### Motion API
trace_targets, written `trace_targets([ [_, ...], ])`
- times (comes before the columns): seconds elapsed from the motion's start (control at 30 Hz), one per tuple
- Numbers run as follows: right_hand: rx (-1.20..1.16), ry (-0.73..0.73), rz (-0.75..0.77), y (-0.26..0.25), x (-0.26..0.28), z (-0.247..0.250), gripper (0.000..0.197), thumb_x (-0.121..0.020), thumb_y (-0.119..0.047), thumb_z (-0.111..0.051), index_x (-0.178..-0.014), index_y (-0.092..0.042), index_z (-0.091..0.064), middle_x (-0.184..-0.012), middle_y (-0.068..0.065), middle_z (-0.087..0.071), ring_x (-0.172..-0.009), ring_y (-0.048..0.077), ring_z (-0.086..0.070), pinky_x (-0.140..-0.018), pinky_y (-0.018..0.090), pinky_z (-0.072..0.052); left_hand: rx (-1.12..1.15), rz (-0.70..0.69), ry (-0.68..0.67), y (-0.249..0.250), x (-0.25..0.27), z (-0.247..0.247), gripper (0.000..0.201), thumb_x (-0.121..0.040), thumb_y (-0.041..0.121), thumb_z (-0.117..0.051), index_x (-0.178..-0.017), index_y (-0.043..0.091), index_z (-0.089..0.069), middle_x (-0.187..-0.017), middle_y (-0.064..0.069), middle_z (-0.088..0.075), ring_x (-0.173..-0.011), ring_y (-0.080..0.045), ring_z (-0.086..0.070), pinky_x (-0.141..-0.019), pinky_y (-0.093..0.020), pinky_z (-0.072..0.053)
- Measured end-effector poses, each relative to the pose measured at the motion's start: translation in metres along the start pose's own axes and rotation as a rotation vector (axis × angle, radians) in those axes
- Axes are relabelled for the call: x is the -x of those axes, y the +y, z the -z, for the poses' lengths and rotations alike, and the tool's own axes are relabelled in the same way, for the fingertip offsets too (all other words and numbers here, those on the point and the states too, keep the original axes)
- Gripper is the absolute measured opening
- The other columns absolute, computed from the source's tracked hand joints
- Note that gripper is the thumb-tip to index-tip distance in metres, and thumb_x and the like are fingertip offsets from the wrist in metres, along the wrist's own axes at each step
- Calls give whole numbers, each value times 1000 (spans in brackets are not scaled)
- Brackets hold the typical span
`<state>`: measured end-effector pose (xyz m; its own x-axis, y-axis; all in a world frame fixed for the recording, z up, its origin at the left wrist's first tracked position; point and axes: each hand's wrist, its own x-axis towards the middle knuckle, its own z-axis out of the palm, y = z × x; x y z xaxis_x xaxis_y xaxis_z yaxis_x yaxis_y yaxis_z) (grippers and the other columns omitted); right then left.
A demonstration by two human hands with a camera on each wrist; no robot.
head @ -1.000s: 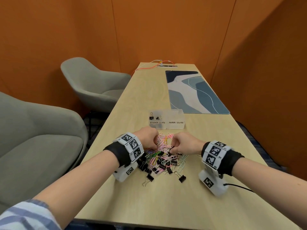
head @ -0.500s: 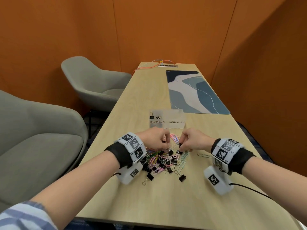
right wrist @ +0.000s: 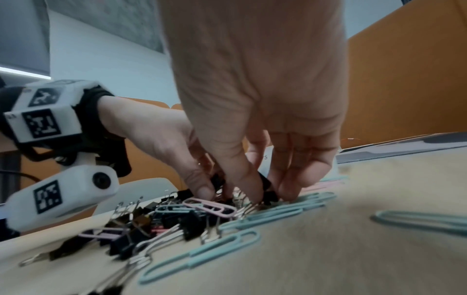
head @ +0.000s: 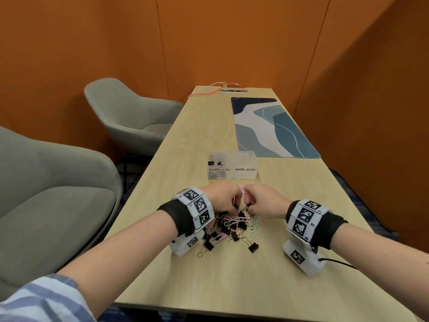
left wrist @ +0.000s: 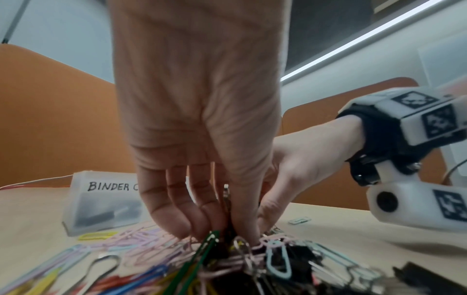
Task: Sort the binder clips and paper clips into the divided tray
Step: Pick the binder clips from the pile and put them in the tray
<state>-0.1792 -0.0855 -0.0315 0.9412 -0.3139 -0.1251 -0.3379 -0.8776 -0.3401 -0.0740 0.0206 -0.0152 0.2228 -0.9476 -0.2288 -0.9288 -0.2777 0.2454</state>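
A mixed pile (head: 232, 226) of black binder clips and coloured paper clips lies on the wooden table. Both hands reach down into its far edge, fingertips almost meeting. My left hand (head: 234, 205) (left wrist: 227, 225) pinches a black binder clip between thumb and fingers. My right hand (head: 249, 206) (right wrist: 265, 191) pinches another black binder clip (right wrist: 266, 184). Beyond them stands the clear divided tray (head: 246, 175), labelled BINDER CLIPS on the left and PAPER CLIPS on the right. A few binder clips (head: 217, 162) lie in its left compartment.
Loose mint paper clips (right wrist: 417, 221) lie right of the pile. A blue patterned mat (head: 274, 129) covers the far right of the table, with an orange cable (head: 209, 91) and a socket strip at the far end. Two grey chairs (head: 130, 117) stand to the left.
Both hands have shifted a little from the pile's middle toward its far edge. The right hand swung out to the right, then came back in beside the left.
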Motion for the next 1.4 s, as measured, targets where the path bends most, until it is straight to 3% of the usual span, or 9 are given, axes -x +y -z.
trace_targets([
  [0.1, -56, 26, -33, 6, -1, 6, 35, -75, -1, -57, -63, -28, -39, -67, -14, -46, -75, 17, -48, -66, 26, -35, -25, -12, 12, -2, 0, -1, 26, -81, 23, -70, -103, 10, -66, -102, -7, -68, -84, -20, -55, -69, -25, -37],
  [0.27, -349, 66, -175, 18, -4, 19, 30, -74, 6, -64, -67, -18, -47, -65, -3, -53, -50, 5, -55, -47, 15, -42, -12, -39, 9, -4, 3, 1, 23, -81, 21, -69, -102, 12, -68, -82, 1, -54, -77, -15, -48, -66, -22, -33],
  [0.5, -659, 123, -274, 32, -3, 34, 24, -79, 8, -64, -75, -10, -49, -71, 7, -59, -61, 18, -62, -49, 19, -51, -26, -49, -31, -7, 3, 2, 20, -86, 21, -65, -103, 10, -66, -89, -4, -59, -80, -15, -48, -70, -24, -35],
  [0.6, -677, 118, -264, 33, -3, 33, 23, -79, 8, -64, -76, -10, -49, -72, 8, -60, -62, 18, -63, -51, 19, -52, -42, -48, -42, -11, 0, -1, 21, -89, 22, -61, -105, 8, -62, -102, -8, -64, -84, -15, -47, -72, -25, -36],
  [0.73, -693, 138, -251, 31, -7, 32, 22, -79, 8, -64, -75, -9, -50, -70, 8, -59, -61, 20, -63, -52, 20, -52, 16, -46, -51, -15, -1, 2, 19, -89, 23, -61, -101, 8, -64, -87, 0, -57, -79, -15, -48, -60, -23, -34],
  [0.9, -714, 150, -230, 25, -15, 31, 26, -78, 10, -63, -71, -10, -49, -67, 8, -56, -59, 20, -61, -49, 20, -51, 87, -60, -2, -23, 1, 3, 15, -89, 20, -60, -96, 7, -64, -81, 2, -55, -75, -14, -48, -60, -21, -34],
  [1.03, -730, 151, -231, 26, -18, 29, 26, -79, 11, -62, -72, -10, -48, -67, 8, -56, -60, 19, -61, -49, 19, -51, 112, -19, 136, -31, 0, 8, 12, -86, 17, -64, -95, 9, -65, -93, 0, -59, -84, -16, -53, -72, -21, -37],
  [1.17, -722, 127, -248, 29, -17, 25, 25, -79, 10, -63, -74, -10, -49, -70, 9, -57, -62, 22, -61, -51, 21, -51, 6, -43, 162, -22, 1, 8, 23, -85, 23, -66, -106, 15, -64, -92, -2, -58, -81, -14, -49, -72, -23, -37],
  [1.4, -753, 110, -234, 27, -11, 24, 26, -80, 12, -61, -72, -9, -48, -68, 11, -57, -60, 20, -60, -44, 15, -50, -42, -149, -49, 6, 5, -1, 37, -82, 20, -67, -118, 26, -64, -68, 13, -47, -76, -14, -50, -70, -23, -39],
])
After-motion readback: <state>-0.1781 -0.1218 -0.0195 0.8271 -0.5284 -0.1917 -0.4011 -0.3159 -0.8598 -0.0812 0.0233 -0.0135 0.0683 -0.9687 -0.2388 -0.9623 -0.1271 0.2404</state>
